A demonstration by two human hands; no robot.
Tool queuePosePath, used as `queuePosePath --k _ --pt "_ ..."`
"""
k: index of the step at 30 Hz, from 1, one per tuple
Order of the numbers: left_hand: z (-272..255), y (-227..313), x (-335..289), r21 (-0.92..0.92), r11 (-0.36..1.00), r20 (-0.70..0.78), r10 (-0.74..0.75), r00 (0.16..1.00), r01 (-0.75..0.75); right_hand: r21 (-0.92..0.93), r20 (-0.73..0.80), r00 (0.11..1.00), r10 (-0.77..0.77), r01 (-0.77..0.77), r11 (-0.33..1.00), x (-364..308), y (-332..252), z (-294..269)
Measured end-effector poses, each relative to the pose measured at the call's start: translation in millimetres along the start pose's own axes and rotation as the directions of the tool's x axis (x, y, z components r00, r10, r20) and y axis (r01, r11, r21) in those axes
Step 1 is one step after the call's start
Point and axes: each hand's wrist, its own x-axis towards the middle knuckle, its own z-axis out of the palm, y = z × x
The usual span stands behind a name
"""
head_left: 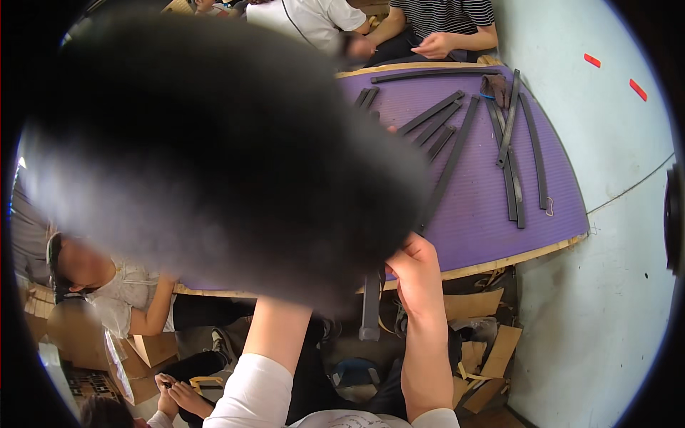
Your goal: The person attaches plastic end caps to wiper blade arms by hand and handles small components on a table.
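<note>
A big dark blurred shape close to the camera covers much of the view. Behind it, my left hand disappears; only the forearm and white sleeve show. My right hand is at the table's near edge with its fingers curled closed. Its fingertips meet the blurred shape, so whatever they grip is hidden. Just left of that hand, a dark flat bar juts over the edge toward me, its upper part covered. Several similar dark bars lie on the purple tabletop.
A brown glove rests among bars at the far right. Crossed bars lie near the right side, beside a pale wall. Two people sit across the table, others at left. Cardboard pieces lie below on the right.
</note>
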Motion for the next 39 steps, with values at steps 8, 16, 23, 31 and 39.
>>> queuePosePath --k 8,16,23,31,39 --pt "8 -2 2 -0.035 0.999 0.028 -0.019 0.999 0.02 0.021 0.004 1.0 0.004 -0.004 1.0 -4 -2 0" --pt "9 0 -8 -0.036 0.999 0.007 -0.017 1.0 0.017 0.024 0.03 1.0 0.006 -0.007 1.0 -10 -2 -2" --pt "4 13 -3 -0.019 1.0 -0.026 0.013 1.0 -0.014 0.115 0.108 0.994 0.018 -0.03 0.993 -14 -6 -13" --pt "56 57 -58 0.538 0.803 -0.251 0.441 0.862 -0.255 0.358 0.318 0.947 0.036 -0.155 0.921 -18 5 -9" --pt "70 86 -103 0.829 0.481 -0.077 0.605 0.793 -0.287 0.455 0.45 0.893 -0.003 -0.226 0.862 -23 25 6"
